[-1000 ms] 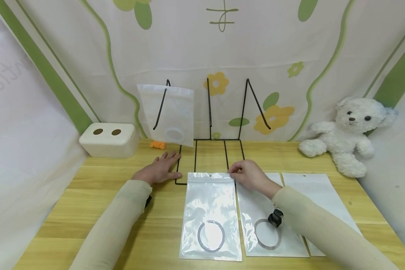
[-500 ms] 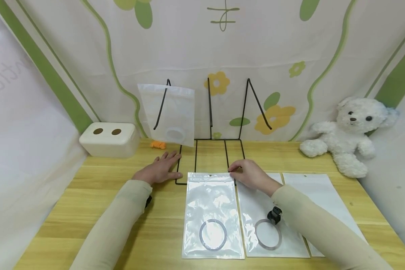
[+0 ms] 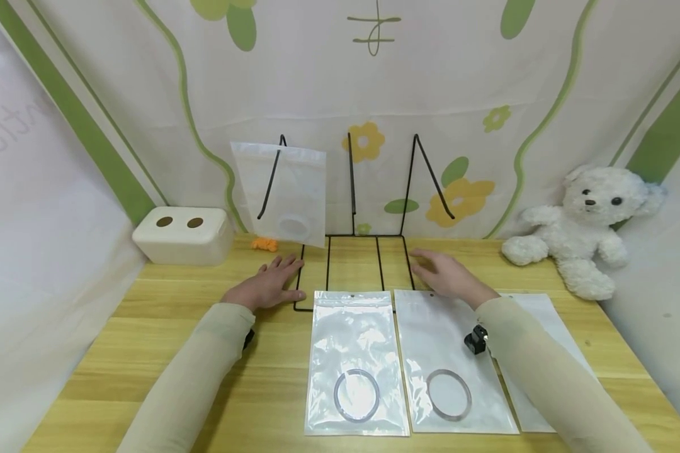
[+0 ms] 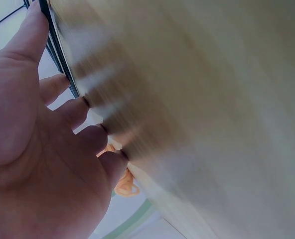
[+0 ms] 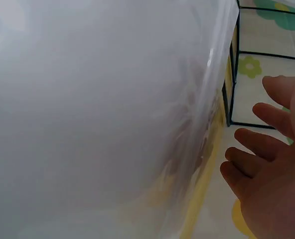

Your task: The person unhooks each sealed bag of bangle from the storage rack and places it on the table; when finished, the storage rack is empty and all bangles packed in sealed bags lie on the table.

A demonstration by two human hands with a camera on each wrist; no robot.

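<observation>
My left hand [image 3: 265, 284] rests on the table at the left side of a black wire rack [image 3: 328, 264], fingertips on the wood in the left wrist view. My right hand [image 3: 444, 274] hovers with loosely bent, spread fingers near the rack's right side, holding nothing. In front of the rack lies a clear-fronted zip bag [image 3: 340, 333] with a ring-shaped item [image 3: 337, 395] inside. Beside it is a second zip bag [image 3: 430, 333] with a similar ring. A third white bag [image 3: 535, 305] is partly hidden under my right sleeve. Another zip bag [image 3: 303, 189] hangs on the rack's left hook.
A cream box [image 3: 204, 242] with two round holes stands at the back left, near a small orange object [image 3: 265, 243]. A white teddy bear [image 3: 583, 226] sits at the back right. Behind the rack hangs a flower-patterned cloth [image 3: 204, 82].
My right hand has released the left bag's top right corner and moved right and slightly back. That bag shifted slightly right earlier. My left hand stays in place.
</observation>
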